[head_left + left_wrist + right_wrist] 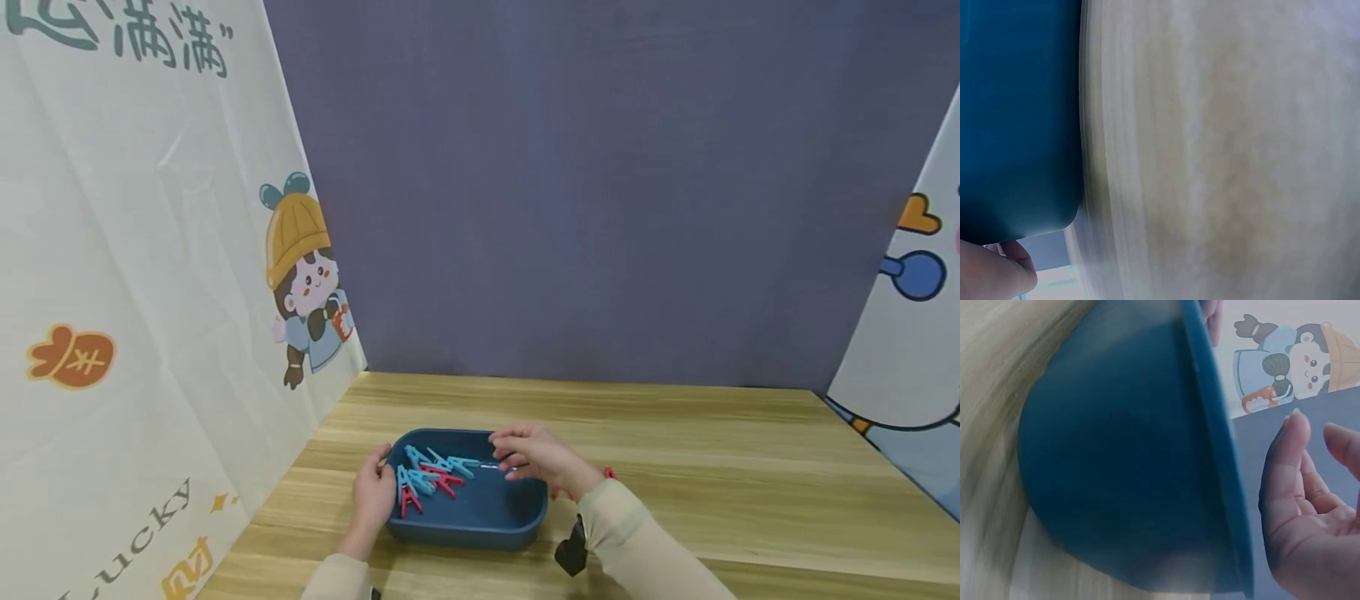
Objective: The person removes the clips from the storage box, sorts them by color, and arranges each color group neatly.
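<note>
One white sheet (172,208) printed with coloured drawings and lettering stands along the left side, a cartoon figure in a yellow cap (298,242) near its far edge. Beside it begins the pale wood-grain tabletop (322,475), which runs across to the right. At its near left, a bare left hand (372,492), coming from a cream sleeve (336,579), is clamped on the left end of a dark-blue, rounded-rectangular open basin (472,536), its thumb at the rim. The basin sits upright on the near part of the tabletop, left of the middle. Inside, several light-blue and red plastic clothes pegs (431,475) lie in a loose heap toward the left end, some overlapping; a pale streak to the right of them is too blurred to make out. Behind the tabletop hangs a plain grey-violet cloth (585,192). A bare right hand (534,454) is over the basin's far right part, thumb and fingers apart, with nothing seen between them in the right wrist view. Below its cuff is a black object (572,550); a small red piece (611,472) shows just past the wrist, mostly hidden. Farthest right stands another white printed sheet (885,367).
</note>
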`<state>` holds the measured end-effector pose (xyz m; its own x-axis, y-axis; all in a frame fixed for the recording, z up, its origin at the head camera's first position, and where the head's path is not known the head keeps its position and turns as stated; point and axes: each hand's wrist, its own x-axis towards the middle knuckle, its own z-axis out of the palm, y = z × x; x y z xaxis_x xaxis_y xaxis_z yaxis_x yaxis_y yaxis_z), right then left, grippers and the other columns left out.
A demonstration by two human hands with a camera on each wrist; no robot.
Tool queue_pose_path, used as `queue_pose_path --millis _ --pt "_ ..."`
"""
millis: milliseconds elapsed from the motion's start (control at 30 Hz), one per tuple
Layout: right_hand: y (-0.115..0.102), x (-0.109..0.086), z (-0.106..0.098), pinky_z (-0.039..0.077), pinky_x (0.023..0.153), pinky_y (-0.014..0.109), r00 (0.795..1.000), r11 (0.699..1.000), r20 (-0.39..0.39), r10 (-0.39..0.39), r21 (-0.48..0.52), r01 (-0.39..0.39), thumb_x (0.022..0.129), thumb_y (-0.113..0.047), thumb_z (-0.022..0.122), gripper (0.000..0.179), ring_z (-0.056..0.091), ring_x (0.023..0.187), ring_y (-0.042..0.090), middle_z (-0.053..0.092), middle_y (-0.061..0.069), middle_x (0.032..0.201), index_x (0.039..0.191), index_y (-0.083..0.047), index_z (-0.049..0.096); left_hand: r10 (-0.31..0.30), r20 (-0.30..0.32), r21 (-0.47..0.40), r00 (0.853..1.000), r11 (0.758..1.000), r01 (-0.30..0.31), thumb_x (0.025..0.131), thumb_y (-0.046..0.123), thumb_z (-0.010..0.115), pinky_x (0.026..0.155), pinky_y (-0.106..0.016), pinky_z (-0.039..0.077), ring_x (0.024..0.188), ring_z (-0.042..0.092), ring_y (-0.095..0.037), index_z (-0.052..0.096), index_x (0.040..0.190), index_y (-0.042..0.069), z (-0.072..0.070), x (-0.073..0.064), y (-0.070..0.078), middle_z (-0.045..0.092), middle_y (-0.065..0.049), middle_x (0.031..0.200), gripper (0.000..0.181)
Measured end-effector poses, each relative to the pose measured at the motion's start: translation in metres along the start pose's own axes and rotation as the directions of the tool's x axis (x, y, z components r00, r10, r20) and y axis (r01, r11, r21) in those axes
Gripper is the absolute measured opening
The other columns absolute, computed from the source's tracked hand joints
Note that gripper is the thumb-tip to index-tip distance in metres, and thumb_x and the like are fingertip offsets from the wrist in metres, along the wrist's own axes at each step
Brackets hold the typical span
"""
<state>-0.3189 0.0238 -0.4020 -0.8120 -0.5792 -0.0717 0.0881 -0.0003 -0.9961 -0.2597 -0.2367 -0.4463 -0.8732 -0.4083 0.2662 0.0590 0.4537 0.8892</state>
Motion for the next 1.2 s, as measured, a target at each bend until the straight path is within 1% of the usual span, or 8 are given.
queue_pose_path --millis 267,400,533,767,933,1200 --pt "0.006 0.008 0.01 0.051 0.067 0.033 0.999 1.0 0.031 -0.017 -0.008 0.017 0.09 -0.019 0.058 0.041 0.06 0.072 0.016 0.058 0.019 0.097 0.118 0.01 0.051 -0.016 0.003 0.008 1.0 1.0 0.016 0.09 -0.003 0.041 0.066 -0.033 0.041 0.083 0.05 -0.026 0.048 0.125 -0.01 0.0 0.001 0.001 0.052 -0.024 0.117 0.037" --pt "0.008 0.012 0.015 0.051 0.066 0.033 0.999 1.0 0.033 -0.011 -0.008 0.011 0.09 -0.02 0.057 0.043 0.06 0.071 0.016 0.058 0.018 0.094 0.119 0.012 0.05 -0.018 0.01 0.011 1.0 1.0 0.018 0.09 -0.003 0.041 0.066 -0.033 0.041 0.082 0.05 -0.025 0.047 0.126 -0.01 0.0 0.001 0.002 0.052 -0.024 0.116 0.037" --pt "0.012 0.016 0.019 0.051 0.065 0.032 0.999 1.0 0.036 0.003 -0.007 -0.003 0.091 -0.019 0.057 0.043 0.061 0.07 0.016 0.058 0.019 0.096 0.119 0.012 0.049 -0.016 0.018 0.009 1.0 1.0 0.016 0.091 -0.003 0.04 0.067 -0.033 0.041 0.082 0.049 -0.025 0.047 0.127 -0.01 -0.001 0.0 0.003 0.052 -0.024 0.117 0.037" --pt "0.017 0.021 0.027 0.052 0.064 0.033 1.0 1.0 0.014 0.017 -0.027 -0.016 0.09 -0.019 0.058 0.042 0.061 0.069 0.016 0.06 0.02 0.096 0.118 0.011 0.051 -0.019 0.026 0.01 0.999 1.0 0.018 0.091 -0.002 0.04 0.066 -0.032 0.041 0.082 0.048 -0.024 0.046 0.127 -0.009 0.0 0.0 0.001 0.052 -0.023 0.117 0.038" --pt "0.02 0.022 0.033 0.052 0.064 0.034 0.999 0.999 0.009 0.033 -0.025 -0.032 0.089 -0.017 0.057 0.041 0.061 0.071 0.018 0.06 0.021 0.097 0.118 0.011 0.051 -0.017 0.021 0.015 1.0 1.0 0.017 0.091 -0.002 0.04 0.066 -0.032 0.041 0.082 0.049 -0.025 0.047 0.127 -0.009 0.0 0.001 0.0 0.052 -0.023 0.115 0.038" --pt "0.022 0.024 0.04 0.052 0.064 0.034 0.999 0.998 0.008 0.052 -0.024 -0.052 0.089 -0.015 0.057 0.04 0.061 0.072 0.018 0.059 0.019 0.099 0.119 0.011 0.051 -0.02 0.022 0.016 1.0 1.0 0.02 0.09 -0.002 0.04 0.067 -0.033 0.041 0.082 0.049 -0.025 0.047 0.127 -0.009 0.0 0.0 0.001 0.052 -0.023 0.116 0.038"
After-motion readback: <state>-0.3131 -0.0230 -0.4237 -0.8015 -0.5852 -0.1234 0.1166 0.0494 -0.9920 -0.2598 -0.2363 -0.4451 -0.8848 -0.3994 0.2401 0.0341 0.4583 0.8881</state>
